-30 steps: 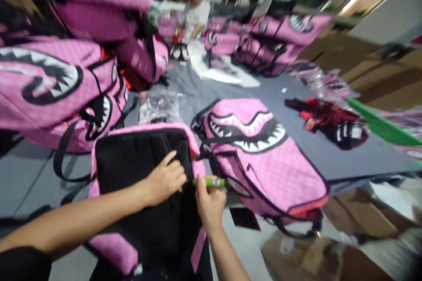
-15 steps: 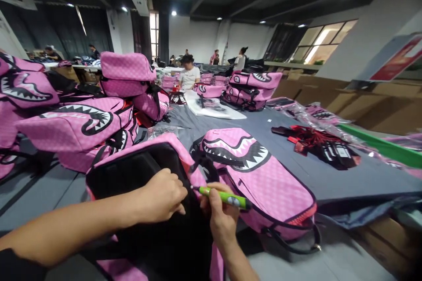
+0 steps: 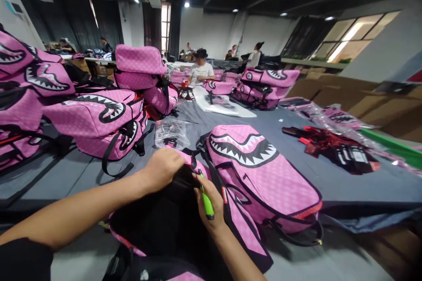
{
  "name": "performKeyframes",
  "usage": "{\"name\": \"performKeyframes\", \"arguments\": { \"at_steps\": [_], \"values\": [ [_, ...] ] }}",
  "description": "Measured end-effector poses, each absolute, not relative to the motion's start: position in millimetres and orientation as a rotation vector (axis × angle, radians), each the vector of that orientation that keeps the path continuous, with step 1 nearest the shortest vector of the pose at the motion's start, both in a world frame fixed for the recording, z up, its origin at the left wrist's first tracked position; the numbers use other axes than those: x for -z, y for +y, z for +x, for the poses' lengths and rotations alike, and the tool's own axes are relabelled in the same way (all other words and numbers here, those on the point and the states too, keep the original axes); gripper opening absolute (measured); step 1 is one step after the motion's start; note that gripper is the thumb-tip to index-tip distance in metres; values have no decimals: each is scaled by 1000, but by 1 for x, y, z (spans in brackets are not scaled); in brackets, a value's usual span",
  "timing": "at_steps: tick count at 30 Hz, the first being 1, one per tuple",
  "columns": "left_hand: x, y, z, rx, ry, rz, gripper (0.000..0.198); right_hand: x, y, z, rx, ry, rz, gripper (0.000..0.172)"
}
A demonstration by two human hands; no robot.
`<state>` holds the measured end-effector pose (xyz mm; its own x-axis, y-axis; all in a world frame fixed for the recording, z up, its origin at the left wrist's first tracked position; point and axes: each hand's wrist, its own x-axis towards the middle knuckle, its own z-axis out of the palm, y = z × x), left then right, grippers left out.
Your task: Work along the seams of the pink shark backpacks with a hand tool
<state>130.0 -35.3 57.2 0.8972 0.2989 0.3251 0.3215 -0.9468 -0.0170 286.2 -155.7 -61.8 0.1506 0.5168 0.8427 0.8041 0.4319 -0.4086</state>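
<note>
A pink backpack with a black lining [image 3: 165, 224] lies open in front of me. My left hand [image 3: 163, 167] is closed on its upper edge, fingers curled under and partly hidden. Inside the right side of the opening, my right hand [image 3: 211, 204] holds a green marker pen [image 3: 206, 199], its dark end towards me. The fingertips of that hand are at the bag's rim; the pen's far end is hidden by them. Just to the right lies another pink backpack with a shark-mouth print [image 3: 263, 171], touching or nearly touching the open one.
Pink backpacks [image 3: 95, 114] are piled on the left of the grey table [image 3: 296, 158]. A clear plastic bag [image 3: 169, 133] lies beyond my left hand. Black-and-red tags [image 3: 343, 151] are heaped at right. A person in white [image 3: 201, 71] sits at the far side by more bags.
The open backpack has been tipped and its top edge lowered. My left hand moved from inside onto that edge. The pen swung from sideways to pointing away from me.
</note>
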Motion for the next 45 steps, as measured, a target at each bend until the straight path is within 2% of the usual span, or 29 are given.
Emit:
{"name": "performKeyframes", "arguments": {
  "at_steps": [3,5,8,10,17,21,24,27,30,32,36,45],
  "values": [
    [-64,-17,136,610,-559,-2914,44,60,-149,285,372,-1540,-1232,44],
    [-62,-8,145,417,-541,-2973,66,61,-145,281,380,-1513,-1240,42],
    [-56,0,158,142,-523,-2959,84,67,-145,269,395,-1469,-1269,44],
    [-51,5,166,77,-550,-2919,91,71,-152,256,375,-1426,-1285,44],
    [-28,19,189,56,-416,-2876,90,77,-167,251,235,-1421,-1305,37],
    [-22,6,186,74,-202,-2858,117,79,-162,266,218,-1404,-1283,39],
    [-24,-6,183,-11,-265,-2802,137,80,-167,265,195,-1406,-1268,37],
    [-25,-9,186,-41,-311,-2785,123,82,-175,266,61,-1397,-1272,35],
    [-26,-9,188,-22,-297,-2817,96,83,-180,275,-193,-1264,-1361,48],
    [-25,-8,188,0,-293,-2819,86,80,-182,285,-306,-1156,-1419,47],
    [-22,-6,189,25,-316,-2828,83,65,-178,308,-273,-1333,-1509,28],
    [-13,0,207,-37,-498,-2830,75,33,-156,336,-285,-1740,-1582,25]
  ]
}}
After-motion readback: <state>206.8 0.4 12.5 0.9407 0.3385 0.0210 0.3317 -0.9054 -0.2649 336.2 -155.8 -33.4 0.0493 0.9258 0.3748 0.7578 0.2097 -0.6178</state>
